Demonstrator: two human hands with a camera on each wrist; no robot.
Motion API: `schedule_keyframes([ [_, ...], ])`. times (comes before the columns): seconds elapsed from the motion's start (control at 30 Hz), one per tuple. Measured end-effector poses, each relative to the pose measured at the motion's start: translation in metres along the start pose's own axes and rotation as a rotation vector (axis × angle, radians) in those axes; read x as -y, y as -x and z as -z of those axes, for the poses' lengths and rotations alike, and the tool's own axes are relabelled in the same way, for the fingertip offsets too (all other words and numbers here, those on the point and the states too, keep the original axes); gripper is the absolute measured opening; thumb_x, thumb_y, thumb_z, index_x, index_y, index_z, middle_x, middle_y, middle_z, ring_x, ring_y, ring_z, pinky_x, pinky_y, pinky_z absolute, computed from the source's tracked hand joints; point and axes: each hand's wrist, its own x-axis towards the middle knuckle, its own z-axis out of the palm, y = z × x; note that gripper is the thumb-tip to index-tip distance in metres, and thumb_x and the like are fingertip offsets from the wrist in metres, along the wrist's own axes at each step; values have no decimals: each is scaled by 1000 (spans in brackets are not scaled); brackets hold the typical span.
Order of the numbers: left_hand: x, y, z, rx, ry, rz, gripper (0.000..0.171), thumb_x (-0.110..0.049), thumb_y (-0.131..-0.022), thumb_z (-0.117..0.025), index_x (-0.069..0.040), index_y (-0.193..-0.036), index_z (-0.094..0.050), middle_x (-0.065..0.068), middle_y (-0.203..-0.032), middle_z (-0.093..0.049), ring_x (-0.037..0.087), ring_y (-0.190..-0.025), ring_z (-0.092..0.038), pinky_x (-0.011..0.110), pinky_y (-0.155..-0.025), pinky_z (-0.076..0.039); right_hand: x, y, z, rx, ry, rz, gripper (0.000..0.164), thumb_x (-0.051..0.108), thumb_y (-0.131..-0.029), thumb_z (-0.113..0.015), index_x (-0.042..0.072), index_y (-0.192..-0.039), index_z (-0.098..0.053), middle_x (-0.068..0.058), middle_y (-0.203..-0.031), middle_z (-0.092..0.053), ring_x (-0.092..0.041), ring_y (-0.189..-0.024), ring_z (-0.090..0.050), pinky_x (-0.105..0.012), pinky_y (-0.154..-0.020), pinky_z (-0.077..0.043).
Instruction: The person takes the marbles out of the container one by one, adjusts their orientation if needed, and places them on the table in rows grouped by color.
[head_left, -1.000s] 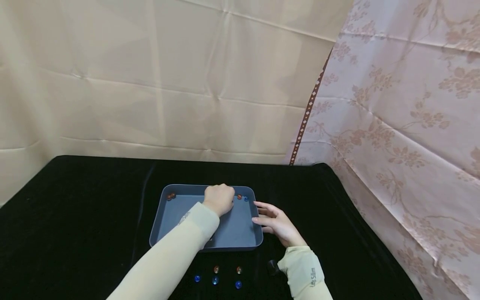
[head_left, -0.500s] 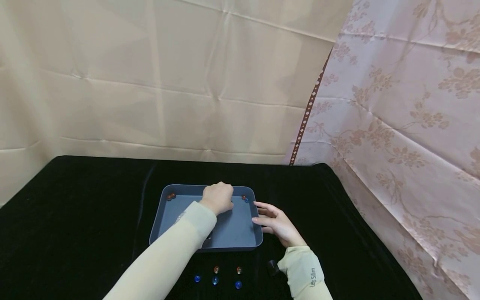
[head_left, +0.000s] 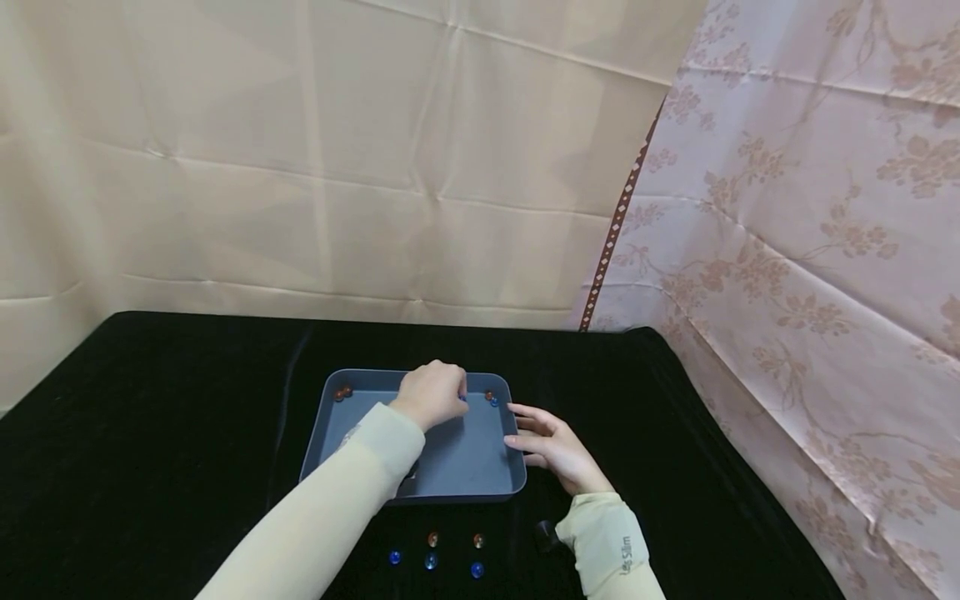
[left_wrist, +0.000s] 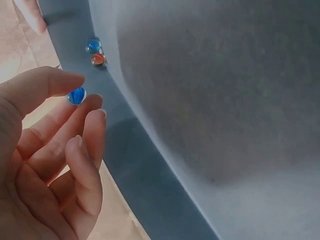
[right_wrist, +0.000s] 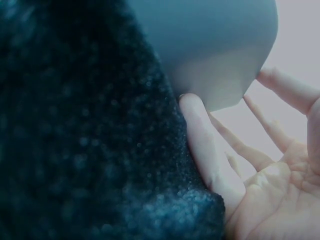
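In the head view my left hand (head_left: pixel 431 396) is over the far side of a blue-grey rectangular tray (head_left: pixel 476 467). The left wrist view shows its thumb and fingertips pinching a blue glass marble (left_wrist: pixel 77 96); the other fingers are bent and hold nothing. In the tray's far right corner lie a blue marble (left_wrist: pixel 93 46) and an orange marble (left_wrist: pixel 98 59), side by side. My right hand (head_left: pixel 555 450) is at the tray's right side, its extended fingers (right_wrist: pixel 197 125) against the outer wall.
Two reddish marbles (head_left: pixel 342 392) sit in the tray's far left corner. In front of the tray, several blue and amber marbles (head_left: pixel 431 561) lie on the black cloth (head_left: pixel 187 442). Beside the right sleeve is a small black object (head_left: pixel 546 535). Curtains (head_left: pixel 375 167) hang behind the table.
My left hand has shifted a little left and away, along the tray's far side. The orange marble has moved right, up to the blue one in the corner. My right hand stays put.
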Motion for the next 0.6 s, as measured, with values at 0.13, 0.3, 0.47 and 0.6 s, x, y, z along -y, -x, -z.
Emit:
schedule_keyframes([
  [0.13, 1, 2, 4, -3, 27, 0, 9, -20, -85, -76, -14, -91, -72, -1, -80, -68, 14, -66, -57, 29, -62, -53, 0, 0, 0, 4, -5, -4, 59, 17, -94, -65, 7, -148, -42, -26, -147, -44, -27, -115, -63, -43, -94, -54],
  [0.3, 3, 6, 9, -16, 51, -15, 11, -19, -86, -76, -16, -95, -72, -1, -83, -68, 14, -68, -57, 29, -66, -54, -1, 0, 1, 7, -12, -8, 60, 17, -94, -65, 8, -149, -41, -26, -148, -43, -27, -115, -63, -42, -94, -54],
  [0.47, 5, 9, 13, -46, 59, -43, 11, -18, -86, -75, -16, -97, -72, -2, -83, -67, 13, -68, -57, 29, -64, -51, -1, -1, 1, 12, -18, -13, 60, 16, -94, -64, 8, -149, -41, -26, -149, -42, -28, -116, -63, -42, -94, -54],
  [0.6, 7, 10, 16, -63, 77, -48, 13, -16, -86, -73, -16, -99, -72, -2, -82, -66, 14, -69, -56, 28, -62, -49, -1, -1, 2, 9, -15, -16, 59, 16, -95, -63, 8, -149, -41, -26, -149, -42, -29, -116, -62, -43, -94, -54],
])
